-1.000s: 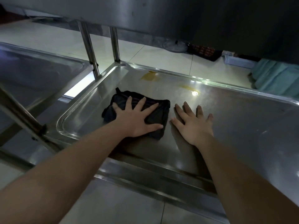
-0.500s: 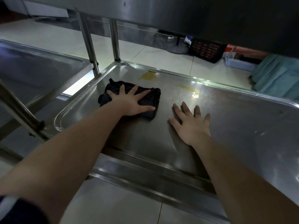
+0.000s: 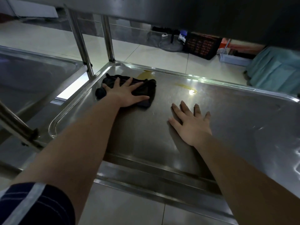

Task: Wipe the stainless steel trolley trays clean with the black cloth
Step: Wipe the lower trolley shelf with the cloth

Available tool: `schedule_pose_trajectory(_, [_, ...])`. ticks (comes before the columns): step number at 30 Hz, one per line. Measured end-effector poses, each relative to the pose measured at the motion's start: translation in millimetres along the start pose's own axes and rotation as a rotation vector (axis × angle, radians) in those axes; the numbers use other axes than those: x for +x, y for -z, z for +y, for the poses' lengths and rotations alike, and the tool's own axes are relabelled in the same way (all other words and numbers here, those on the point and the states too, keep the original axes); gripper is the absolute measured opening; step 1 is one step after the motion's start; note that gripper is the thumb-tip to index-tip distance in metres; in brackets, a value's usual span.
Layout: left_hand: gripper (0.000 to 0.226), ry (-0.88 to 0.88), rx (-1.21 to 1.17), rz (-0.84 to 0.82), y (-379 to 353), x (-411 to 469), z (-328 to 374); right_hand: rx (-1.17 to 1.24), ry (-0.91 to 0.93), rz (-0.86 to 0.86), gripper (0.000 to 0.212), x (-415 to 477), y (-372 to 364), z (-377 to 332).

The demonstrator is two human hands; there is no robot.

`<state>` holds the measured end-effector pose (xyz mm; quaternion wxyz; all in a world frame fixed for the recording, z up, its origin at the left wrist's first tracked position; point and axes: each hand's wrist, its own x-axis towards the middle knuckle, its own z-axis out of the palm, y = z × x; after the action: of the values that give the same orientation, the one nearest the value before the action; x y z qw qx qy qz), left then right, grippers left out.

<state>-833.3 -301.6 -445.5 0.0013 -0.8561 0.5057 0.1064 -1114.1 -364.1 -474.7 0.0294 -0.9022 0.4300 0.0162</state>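
Black cloth, a crumpled pad of soft dark fabric: we find it lying on the rectangular stainless steel trolley tray, directly under the left hand. The left hand is spread wide, fingers straight and fanned, palm pressing down on the cloth; nothing is gripped or pinched. Cloth shows beyond the fingertips, past the thumb and as a bunched end off the little-finger side, close to the tray's raised rim.

The right hand rests on bare steel, well apart from the left hand on its thumb side and nearer to the person. It too is wide, fingers straight and slightly splayed, palm flat to the tray, holding nothing.

We note a yellowish smear on the tray just beyond the left fingertips, at the cloth's far edge; whether cloth and smear touch we cannot tell. A second thin yellow streak lies beyond the right hand's fingertips, beside a bright glint of reflected light.

Two upright steel posts rise beyond the left hand, near the tray's far corner, toward a steel upper shelf overhead. A second steel tray sits off the left hand's outer side, apart from the first. Beyond both hands, on the pale tiled floor, stand a dark slotted plastic crate and a heap of teal fabric. A dark striped sleeve covers the left upper arm.
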Motion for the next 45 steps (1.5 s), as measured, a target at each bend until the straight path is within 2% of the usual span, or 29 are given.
schedule_pose_trajectory(2, [0.103,0.055,-0.009,0.008,1.8,2.3,-17.6,-0.014,0.015,0.008,0.068,-0.8,0.6,-3.0])
schedule_pose_trajectory(4, [0.105,0.083,-0.001,-0.006,3.5,4.6,-14.2,-0.001,0.134,0.017,0.067,-2.6,2.5,-6.1])
schedule_pose_trajectory(6, [0.102,0.063,0.012,-0.011,2.2,7.2,6.4,0.012,0.285,-0.004,0.066,-5.0,4.5,-8.6])
schedule_pose_trajectory(8, [0.097,0.003,0.037,-0.012,-1.7,8.1,33.5,0.01,0.341,-0.032,0.064,-6.1,7.7,-7.7])
schedule_pose_trajectory(12, [0.094,-0.059,0.029,-0.002,-7.7,5.3,46.6,0.027,0.326,-0.054,0.065,-7.2,11.4,-7.3])
schedule_pose_trajectory(15, [0.095,-0.038,-0.022,-0.016,0.7,4.0,5.1,0.035,0.324,-0.054,0.068,-6.9,13.6,-6.6])
schedule_pose_trajectory(20, [0.1,0.053,-0.005,0.019,9.9,0.8,-46.0,0.034,0.323,-0.043,0.062,-6.5,10.2,-7.6])
schedule_pose_trajectory(28, [0.092,-0.031,0.034,-0.047,-2.0,-26.3,7.4,0.032,0.296,-0.067,0.073,-5.8,14.2,-8.8])
schedule_pose_trajectory(31, [0.092,-0.011,0.001,-0.014,-5.9,-53.3,-22.6,0.036,0.294,-0.083,0.072,-8.6,18.2,-10.1])
schedule_pose_trajectory(35, [0.094,0.1,-0.002,-0.023,-6.9,-89.4,-67.9,0.006,0.287,-0.08,0.068,-10.5,19.9,-13.4])
schedule_pose_trajectory(38, [0.092,0.115,0.009,-0.057,-9.2,-102.8,-46.8,-0.01,0.281,-0.099,0.069,-9.5,18.5,-13.1])
schedule_pose_trajectory(42, [0.095,-0.033,0.039,-0.057,-27.9,-122.4,20.7,-0.034,0.279,-0.104,0.069,-7.3,17.4,-11.6])
schedule_pose_trajectory(45, [0.094,-0.049,0.029,-0.023,-36.9,-139.7,25.3,-0.02,0.286,-0.11,0.072,-6.9,16.3,-8.6])
